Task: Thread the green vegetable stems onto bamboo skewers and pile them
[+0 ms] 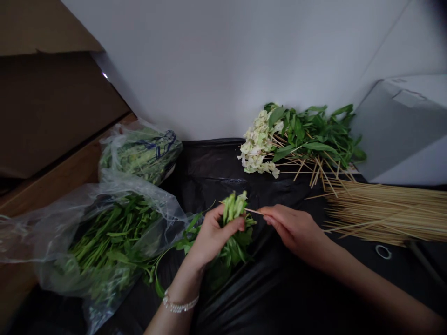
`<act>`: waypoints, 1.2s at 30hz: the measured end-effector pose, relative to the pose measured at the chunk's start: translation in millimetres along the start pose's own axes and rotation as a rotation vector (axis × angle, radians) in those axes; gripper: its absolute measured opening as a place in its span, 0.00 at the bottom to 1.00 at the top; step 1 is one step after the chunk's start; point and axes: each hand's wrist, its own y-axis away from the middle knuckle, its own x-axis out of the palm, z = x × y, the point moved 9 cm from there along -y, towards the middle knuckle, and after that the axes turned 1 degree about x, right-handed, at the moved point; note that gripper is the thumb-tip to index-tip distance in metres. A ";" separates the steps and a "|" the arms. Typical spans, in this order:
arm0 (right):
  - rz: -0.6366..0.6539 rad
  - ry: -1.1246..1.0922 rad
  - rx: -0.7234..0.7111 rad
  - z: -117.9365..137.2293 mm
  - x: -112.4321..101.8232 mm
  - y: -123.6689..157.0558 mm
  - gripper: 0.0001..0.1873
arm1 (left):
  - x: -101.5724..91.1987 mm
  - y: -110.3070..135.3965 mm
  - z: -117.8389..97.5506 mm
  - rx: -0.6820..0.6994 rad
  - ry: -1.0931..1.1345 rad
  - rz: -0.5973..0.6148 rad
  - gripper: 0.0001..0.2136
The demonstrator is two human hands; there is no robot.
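My left hand is closed around a bunch of leafy greens, with the pale cut stems up and the leaves hanging below. In my right hand is a thin wooden skewer, pinched near its end. The skewer reaches left into the stems, and its tip shows just beyond them. To the left, an open clear plastic bag holds more long-stemmed greens. Some loose stems trail from that bag towards my left hand.
Skewered greens and skewered pale cabbage pieces lie at the back right, beside a white box. Many bare skewers and a ring lie at right. Another bag of vegetables stands back left. Black plastic covers the surface.
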 end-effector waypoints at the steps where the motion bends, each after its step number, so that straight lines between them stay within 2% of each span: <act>1: -0.011 0.026 0.008 -2.5 -4.5 -0.6 0.12 | -8.9 -1.3 1.0 -0.008 0.078 -0.053 0.07; 4: -0.050 0.119 0.012 -9.3 -17.8 -1.6 0.13 | -42.5 -3.4 2.3 0.012 0.304 -0.263 0.07; 6: -0.065 0.179 0.009 -13.2 -22.6 -1.6 0.13 | -60.0 -4.1 2.8 0.036 0.427 -0.356 0.07; 10: -0.079 0.315 -0.018 -16.2 -22.7 -0.9 0.14 | -74.0 -5.0 2.0 0.066 0.560 -0.414 0.07; 15: -0.082 0.525 -0.046 -15.9 -18.1 -0.1 0.14 | -60.1 -2.7 -5.5 0.071 0.572 -0.330 0.11; 19: -0.147 0.414 -0.010 -16.6 -27.8 0.0 0.16 | -48.8 -1.8 -10.8 0.072 0.582 -0.190 0.34; 21: -0.194 0.305 0.041 -18.5 -36.1 -0.2 0.14 | -44.6 -3.9 -6.0 0.033 0.563 -0.107 0.40; 25: -0.220 0.044 0.287 -37.8 -44.7 0.4 0.10 | -35.0 -11.0 5.0 -0.001 0.425 0.039 0.37; 29: -0.277 -0.350 0.488 -68.1 -46.9 3.5 0.10 | -16.0 -14.3 20.2 -0.153 0.358 0.163 0.41; 32: -0.381 -0.523 0.561 -98.3 -57.1 6.1 0.12 | -12.2 -14.1 23.7 -0.174 0.349 0.138 0.39; 36: -0.483 -0.533 0.681 -143.0 -69.6 15.0 0.20 | -10.1 -9.7 29.6 -0.198 0.288 0.108 0.30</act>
